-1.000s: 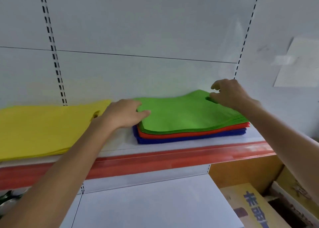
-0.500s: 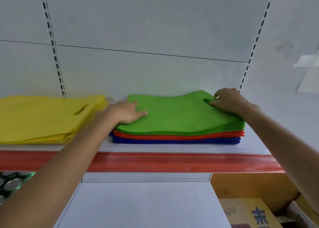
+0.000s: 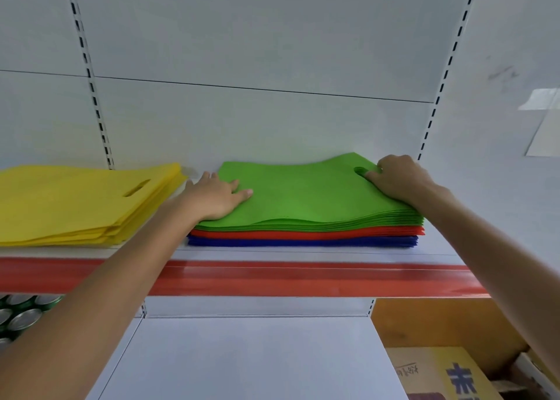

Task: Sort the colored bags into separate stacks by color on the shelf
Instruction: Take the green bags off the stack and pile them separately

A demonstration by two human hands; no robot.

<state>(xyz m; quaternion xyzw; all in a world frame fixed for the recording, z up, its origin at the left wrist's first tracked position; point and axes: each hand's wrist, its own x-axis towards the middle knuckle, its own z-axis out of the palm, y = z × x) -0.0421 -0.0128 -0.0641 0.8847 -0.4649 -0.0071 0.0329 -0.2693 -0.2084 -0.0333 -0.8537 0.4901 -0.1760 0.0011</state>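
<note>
Sideways, the stack of flat green fabric bags point(image 3: 303, 199) spanned both hands: left hand point(image 3: 218, 198) pressed its left end with straight fingers, right hand point(image 3: 400, 181) curled fingers into its handle slot point(image 3: 360, 170).

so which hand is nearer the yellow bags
Left. Left hand rests on the green bags' left edge, beside the yellow bags; right hand holds the green bags' right end.

Green-sided cans point(image 3: 21, 317) sitting lower left, silver tops showing. Cardboard box point(image 3: 439, 372) lying lower right, blue characters facing up. Paper sheet point(image 3: 545, 133) hanging on the right wall. Slotted uprights point(image 3: 91, 78) running up the white back panel point(image 3: 257, 35).
</note>
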